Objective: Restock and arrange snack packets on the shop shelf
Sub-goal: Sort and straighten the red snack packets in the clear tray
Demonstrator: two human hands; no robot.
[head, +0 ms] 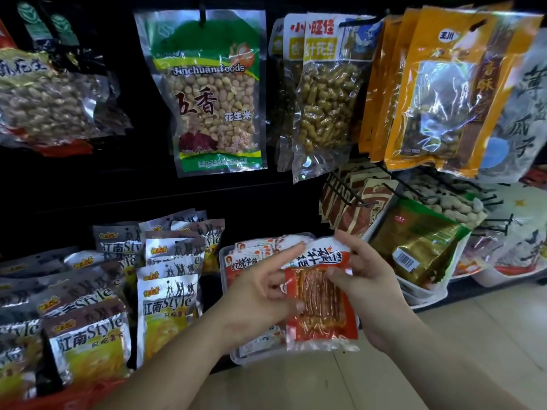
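A red snack packet (321,303) with a clear window and a white top is held upside down in front of the lower shelf. My right hand (370,288) grips its right edge, thumb across the front. My left hand (260,297) pinches its left edge with thumb and bent fingers while the index finger points out toward the top. Behind the packet stands a clear plastic tray (228,273) with several matching red packets (245,258) in it.
Silver and yellow chip packets (165,306) fill the lower shelf at left. Peanut bags (210,93), a bag of coated nuts (325,105) and orange bags (438,90) hang on pegs above. A gold bag (414,247) sits in a bin to the right, over the tan floor (473,315).
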